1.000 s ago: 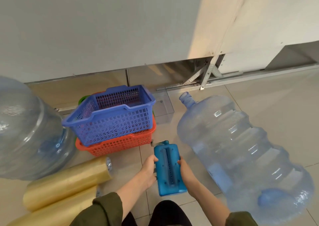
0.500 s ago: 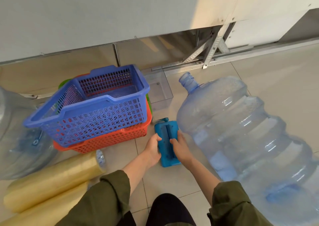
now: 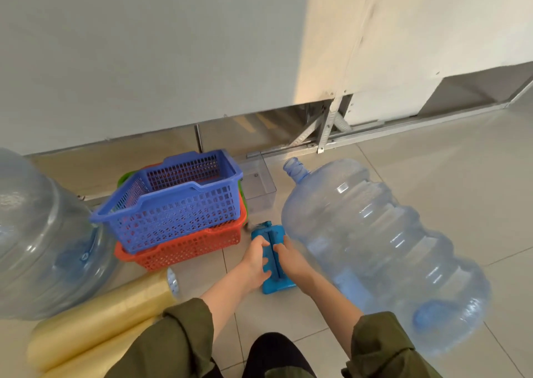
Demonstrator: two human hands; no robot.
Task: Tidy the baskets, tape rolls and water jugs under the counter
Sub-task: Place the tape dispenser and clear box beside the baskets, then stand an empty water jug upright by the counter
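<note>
Hands meet at floor level in the head view: the left hand point(image 3: 255, 260) and right hand point(image 3: 292, 259) grip a blue plastic block point(image 3: 276, 283) from either side, fingers curled over its grooved top face. The block sits low on the tiled floor point(image 3: 432, 181), between the two hands and directly ahead of the person's olive sleeves. Just to its left, a blue basket point(image 3: 178, 207) is stacked in a red basket point(image 3: 199, 246), with a green edge showing behind them. A big water jug point(image 3: 375, 247) lies on its side close against the right hand, neck pointing toward the counter panel point(image 3: 173, 60). A second water jug point(image 3: 40, 233) fills the left edge. Two yellow tape rolls point(image 3: 106, 311) lie beside the left forearm, and a clear plastic box point(image 3: 258, 188) stands behind the block.
</note>
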